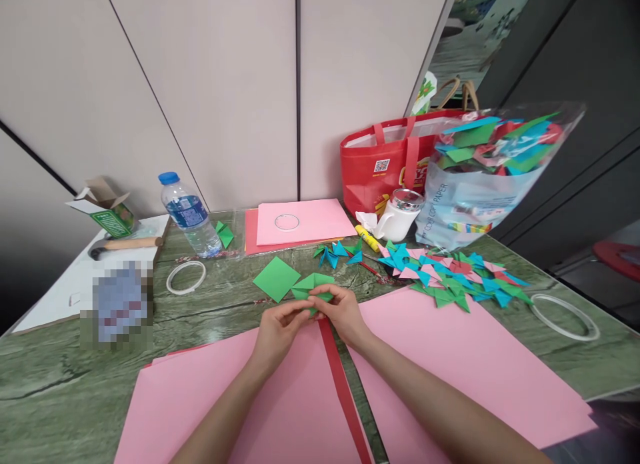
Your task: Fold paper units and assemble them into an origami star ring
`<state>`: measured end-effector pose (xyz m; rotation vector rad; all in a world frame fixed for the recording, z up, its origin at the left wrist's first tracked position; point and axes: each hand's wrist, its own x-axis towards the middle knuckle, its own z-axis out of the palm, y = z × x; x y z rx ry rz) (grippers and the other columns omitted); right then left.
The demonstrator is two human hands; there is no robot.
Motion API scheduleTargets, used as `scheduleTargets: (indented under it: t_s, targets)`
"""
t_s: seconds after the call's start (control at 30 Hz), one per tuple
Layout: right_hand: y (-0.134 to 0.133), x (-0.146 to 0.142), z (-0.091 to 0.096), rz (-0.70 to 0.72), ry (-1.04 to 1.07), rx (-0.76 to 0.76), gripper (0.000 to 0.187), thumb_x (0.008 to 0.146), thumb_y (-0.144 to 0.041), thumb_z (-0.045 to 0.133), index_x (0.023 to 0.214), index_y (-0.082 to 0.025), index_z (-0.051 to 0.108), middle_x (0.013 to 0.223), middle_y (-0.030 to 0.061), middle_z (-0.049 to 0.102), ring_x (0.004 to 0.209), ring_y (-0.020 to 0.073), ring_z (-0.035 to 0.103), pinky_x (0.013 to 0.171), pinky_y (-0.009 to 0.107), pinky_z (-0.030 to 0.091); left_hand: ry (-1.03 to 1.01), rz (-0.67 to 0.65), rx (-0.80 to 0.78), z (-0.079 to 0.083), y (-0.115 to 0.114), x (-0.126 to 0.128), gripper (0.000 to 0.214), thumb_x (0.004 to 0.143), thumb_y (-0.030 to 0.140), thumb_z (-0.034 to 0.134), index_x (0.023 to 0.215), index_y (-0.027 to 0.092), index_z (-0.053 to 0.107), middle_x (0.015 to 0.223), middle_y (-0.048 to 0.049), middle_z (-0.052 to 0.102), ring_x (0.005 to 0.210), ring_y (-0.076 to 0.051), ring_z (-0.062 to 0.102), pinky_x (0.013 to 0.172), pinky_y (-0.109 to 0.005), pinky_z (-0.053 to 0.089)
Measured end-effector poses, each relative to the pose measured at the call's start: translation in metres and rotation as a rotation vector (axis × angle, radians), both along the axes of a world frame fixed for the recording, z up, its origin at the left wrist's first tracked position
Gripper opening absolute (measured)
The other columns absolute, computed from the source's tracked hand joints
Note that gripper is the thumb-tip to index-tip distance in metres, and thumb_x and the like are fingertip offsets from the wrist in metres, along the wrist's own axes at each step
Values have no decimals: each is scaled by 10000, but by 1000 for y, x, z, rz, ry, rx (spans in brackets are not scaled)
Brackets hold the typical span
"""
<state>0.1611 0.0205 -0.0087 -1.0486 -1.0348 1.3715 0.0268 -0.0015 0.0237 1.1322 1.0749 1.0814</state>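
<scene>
Both my hands meet at the middle of the table over a folded piece of green paper. My left hand pinches its near edge, and my right hand grips it from the other side; the fingertips nearly touch and hide part of the paper. Just left of it lies a flat green paper square. Under my forearms are large pink paper sheets, one stack on the left with red paper showing along its side, another on the right.
Folded paper pieces in several colours are heaped at right, near a white ring. Behind stand a yellow glue stick, white mug, red bag and filled plastic bag. At left are a water bottle and tape roll.
</scene>
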Motion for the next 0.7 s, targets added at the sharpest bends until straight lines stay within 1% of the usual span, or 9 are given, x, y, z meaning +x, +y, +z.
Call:
scheduleTargets:
  t_s: [0.07, 0.1, 0.17, 0.27, 0.33, 0.43, 0.5, 0.7]
  targets:
    - [0, 1, 0, 11, -25, 12, 238, 604, -352, 719, 742, -170, 650, 592, -26, 598, 415, 81, 518, 439, 217, 478, 35, 72, 1, -2, 0, 0, 122, 623, 253, 687, 702, 165, 717, 717, -13, 685, 712, -181, 642, 749, -304, 533]
    - [0, 1, 0, 21, -31, 19, 235, 615, -352, 711, 752, -170, 654, 578, -28, 594, 421, 83, 521, 448, 220, 481, 42, 105, -6, -3, 0, 0, 113, 616, 246, 691, 691, 165, 718, 710, -13, 686, 708, -181, 640, 738, -300, 537]
    - [-1, 2, 1, 58, -29, 37, 248, 633, -350, 697, 801, -171, 662, 578, -25, 599, 447, 90, 538, 479, 229, 492, 25, 148, -25, -5, 0, 0, 159, 602, 237, 703, 744, 169, 724, 661, 6, 672, 676, -168, 633, 721, -302, 546]
    - [-2, 4, 2, 118, 1, 58, 333, 625, -326, 707, 917, -176, 652, 574, -31, 606, 482, 104, 562, 521, 247, 506, -34, 191, -39, -5, 0, -1, 296, 577, 236, 725, 866, 173, 717, 591, 48, 630, 619, -142, 618, 714, -313, 555]
    - [-2, 4, 1, 125, 33, 49, 381, 611, -307, 722, 959, -177, 636, 563, -37, 604, 492, 109, 573, 530, 253, 512, -38, 201, -39, -6, 0, -1, 348, 570, 239, 731, 910, 164, 709, 628, 46, 650, 633, -146, 626, 730, -322, 553]
    - [-2, 4, -1, 87, 88, 21, 368, 592, -299, 741, 922, -174, 637, 554, -39, 602, 513, 117, 595, 527, 252, 519, -8, 193, -43, -5, -1, 0, 410, 586, 265, 723, 978, 151, 689, 762, 11, 704, 710, -183, 652, 764, -346, 542]
    - [-1, 4, -3, 53, 108, 17, 347, 578, -298, 752, 881, -169, 643, 552, -37, 603, 514, 119, 601, 521, 251, 522, 8, 194, -37, -5, -1, 1, 435, 592, 280, 719, 1004, 148, 678, 801, -2, 716, 742, -201, 657, 771, -359, 538]
    - [-1, 1, -3, 9, 129, -3, 284, 591, -295, 748, 824, -163, 654, 564, -35, 597, 506, 108, 603, 499, 235, 523, 24, 215, -23, -9, -2, 2, 437, 609, 260, 708, 1031, 156, 667, 741, 6, 720, 728, -185, 654, 752, -323, 538]
